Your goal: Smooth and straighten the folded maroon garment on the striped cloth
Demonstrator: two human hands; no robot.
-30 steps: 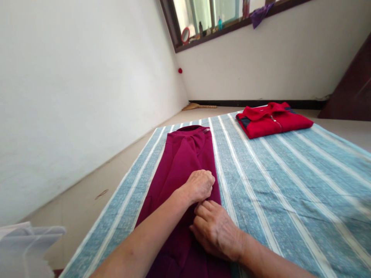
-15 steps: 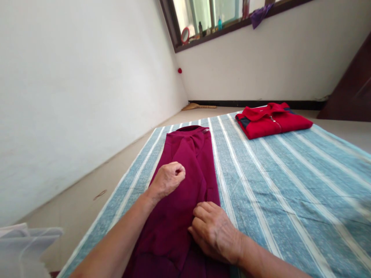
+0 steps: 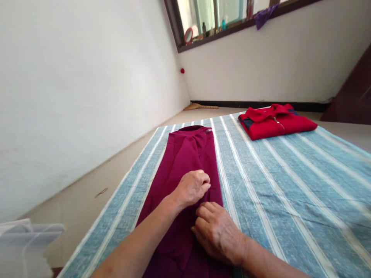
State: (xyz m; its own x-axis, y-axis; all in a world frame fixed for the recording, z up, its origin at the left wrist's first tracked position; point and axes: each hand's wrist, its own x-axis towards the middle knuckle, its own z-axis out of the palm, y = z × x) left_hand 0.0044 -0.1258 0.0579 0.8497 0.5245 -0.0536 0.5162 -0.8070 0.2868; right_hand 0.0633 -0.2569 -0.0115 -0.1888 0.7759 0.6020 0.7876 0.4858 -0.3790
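We see a long maroon garment [image 3: 188,154] lying folded in a narrow strip on a striped blue sheet [image 3: 275,200], which is spread on the floor [image 3: 101,181]. The garment runs from the middle of the sheet toward 12 o'clock, and its collar [image 3: 189,128] is at the far end. Our left hand [image 3: 193,188] is curled narrow on the garment, near its right edge, and the fingers are mostly hidden. The right hand [image 3: 217,233] is beside it at about 4 o'clock, with the fingers bent on the same edge. We cannot tell if either hand really holds the cloth or only presses it.

At 1 o'clock a folded red zip jacket [image 3: 275,125] lies on the sheet, well apart from the hands. At 8 o'clock there is a white plastic bag [image 3: 26,243] on the floor.

We think a strong pull could make the loose layers slide and open the fold. A hand dragging too low could also catch the sheet and wrinkle it, and then the garment would not lie flat
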